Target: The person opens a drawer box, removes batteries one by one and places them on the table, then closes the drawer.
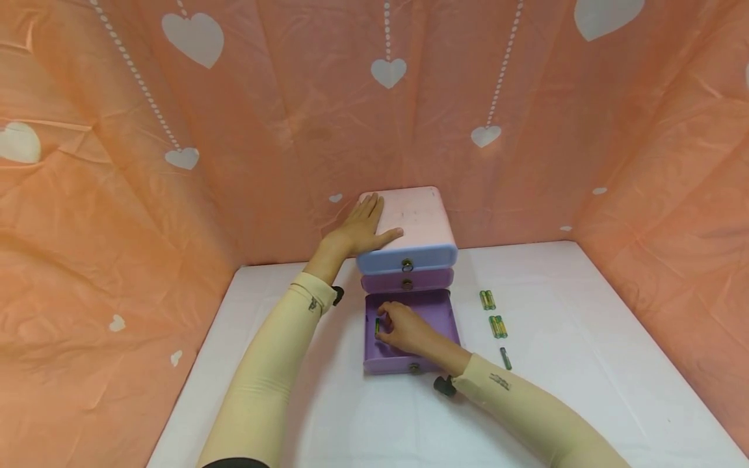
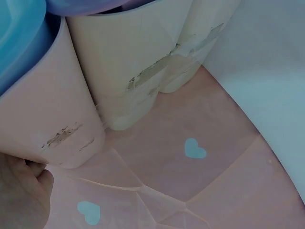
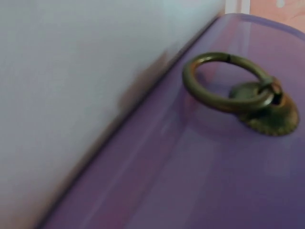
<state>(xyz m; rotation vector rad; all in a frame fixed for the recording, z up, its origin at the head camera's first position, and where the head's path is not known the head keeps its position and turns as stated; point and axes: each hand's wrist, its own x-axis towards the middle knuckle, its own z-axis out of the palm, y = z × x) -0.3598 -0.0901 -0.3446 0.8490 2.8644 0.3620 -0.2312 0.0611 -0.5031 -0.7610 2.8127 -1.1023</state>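
My left hand (image 1: 359, 231) rests with fingers spread on the pink top of a small drawer unit (image 1: 418, 214); its edge also shows in the left wrist view. The bottom purple drawer (image 1: 430, 315) is pulled out. Inside it, near its left wall, my right hand (image 1: 404, 327) pinches a small green battery (image 1: 377, 327) between thumb and fingers. Whether the battery touches the drawer floor I cannot tell. In the right wrist view, the drawer's purple front (image 3: 190, 176) bears a brass ring pull (image 3: 228, 102).
Right of the drawer on the white table (image 1: 562, 390) lie a pair of batteries (image 1: 487, 299), another pair (image 1: 498, 326) and a single battery (image 1: 506, 358). Above the pulled-out drawer are a blue drawer (image 1: 380, 261) and a mauve one (image 1: 380, 283). An orange cloth (image 1: 292, 130) with hearts stands behind.
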